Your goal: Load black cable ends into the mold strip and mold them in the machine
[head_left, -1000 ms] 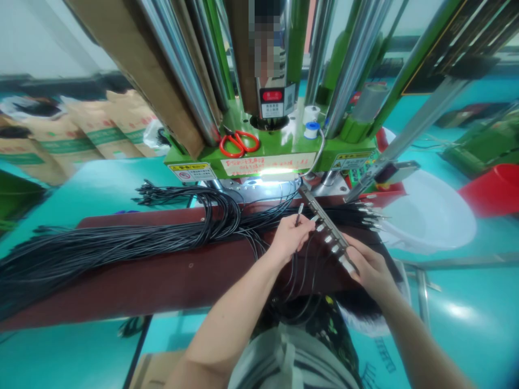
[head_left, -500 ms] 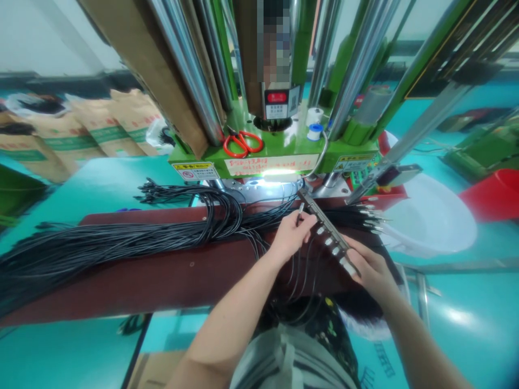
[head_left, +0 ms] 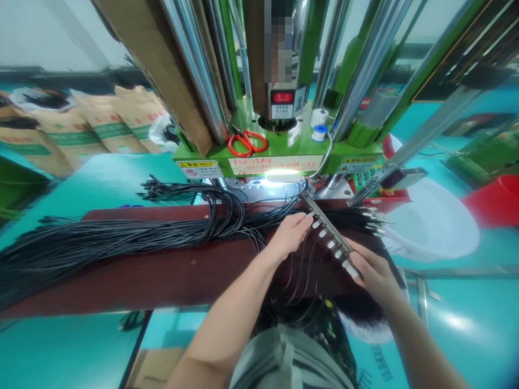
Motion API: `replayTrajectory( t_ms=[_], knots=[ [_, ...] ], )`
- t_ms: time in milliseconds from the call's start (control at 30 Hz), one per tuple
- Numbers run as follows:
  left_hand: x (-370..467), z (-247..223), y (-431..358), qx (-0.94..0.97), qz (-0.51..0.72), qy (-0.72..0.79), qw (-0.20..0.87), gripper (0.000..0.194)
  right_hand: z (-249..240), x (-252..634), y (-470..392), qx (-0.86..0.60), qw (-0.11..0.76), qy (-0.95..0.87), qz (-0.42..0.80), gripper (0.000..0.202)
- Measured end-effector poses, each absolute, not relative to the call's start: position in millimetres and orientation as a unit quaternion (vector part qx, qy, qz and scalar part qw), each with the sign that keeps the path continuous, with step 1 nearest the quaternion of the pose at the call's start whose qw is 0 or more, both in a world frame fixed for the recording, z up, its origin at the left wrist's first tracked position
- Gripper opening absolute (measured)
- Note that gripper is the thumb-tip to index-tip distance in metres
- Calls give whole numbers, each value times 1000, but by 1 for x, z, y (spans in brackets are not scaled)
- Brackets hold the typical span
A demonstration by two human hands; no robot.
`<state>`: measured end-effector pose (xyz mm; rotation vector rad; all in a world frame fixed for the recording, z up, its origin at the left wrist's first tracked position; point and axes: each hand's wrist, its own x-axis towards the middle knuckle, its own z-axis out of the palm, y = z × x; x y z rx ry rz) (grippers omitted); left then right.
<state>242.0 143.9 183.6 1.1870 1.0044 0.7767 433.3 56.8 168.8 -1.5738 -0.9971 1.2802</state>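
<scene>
My right hand (head_left: 372,266) is wrapped round the near end of a long metal mould bar (head_left: 333,231), which slants up toward the press. Along its left edge sits a row of several small silvery connectors (head_left: 323,234), with thin black cables (head_left: 305,265) hanging from them. My left hand (head_left: 292,232) is pinched at the bar's edge, just beyond the topmost connector. Its fingertips hold a cable connector, mostly covered by the fingers. The bar's far end lies close to the lit press bed (head_left: 263,190).
A thick bundle of black cables (head_left: 121,237) runs across the brown board (head_left: 141,286). Red-handled scissors (head_left: 247,145) and a wire spool (head_left: 319,133) lie on the green press (head_left: 284,148). To the right stand a white basin (head_left: 433,221) and a red bucket (head_left: 497,200).
My left hand has brought the connector down to the bar's edge; its metal tip stood up clear of the fingers before. My right hand keeps its grip on the bar. The view has shifted slightly.
</scene>
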Motion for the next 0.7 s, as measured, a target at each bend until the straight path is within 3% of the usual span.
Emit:
replayTrajectory(
  t_ms=[333, 533, 600, 700],
  knots=[
    [238, 184, 145, 531, 329, 437, 648, 34, 167, 442, 52, -613, 341, -544, 461, 50],
    [243, 181, 143, 523, 308, 425, 671, 31, 170, 439, 51, -600, 350, -589, 413, 45],
    [243, 181, 144, 554, 300, 432, 645, 32, 173, 438, 50, -597, 357, -600, 396, 43],
    [232, 195, 138, 660, 316, 462, 501, 31, 177, 447, 49, -600, 328, -594, 424, 45]
  ],
)
